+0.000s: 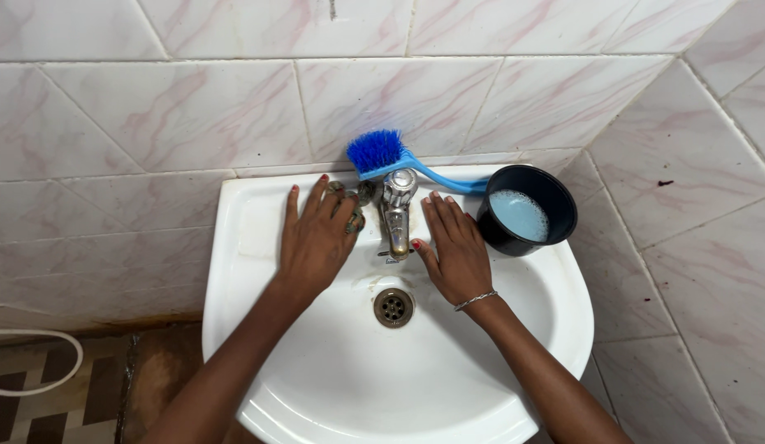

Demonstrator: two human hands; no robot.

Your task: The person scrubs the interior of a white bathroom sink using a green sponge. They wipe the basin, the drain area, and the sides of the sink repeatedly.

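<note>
A white wall-hung washbasin point(259, 210) fills the middle of the view, its back edge tight against pink-veined wall tiles point(193, 115) and its right rim running close to the tiled side wall; left of the basin the floor lies open, with a pale hose point(49, 370) curling across it. The basin's bowl in front of the drain point(393, 307) is bare and roomy. On the basin's back right corner sits a black pot point(526, 210) of soapy water, reaching almost to the rim there. A blue scrubbing brush point(378, 152) lies along the basin's back ledge, bristles left of centre, handle running towards the pot. The chrome tap point(397, 215) stands at the middle of the back ledge. The left hand point(317, 238) lies flat on the basin just left of the tap, fingers spread and straight, gripping nothing, fingertips at a grimy tap knob point(355, 215). The right hand point(455, 251) rests flat just right of the tap, fingers extended, holding nothing, a bracelet point(475, 300) on its wrist.
</note>
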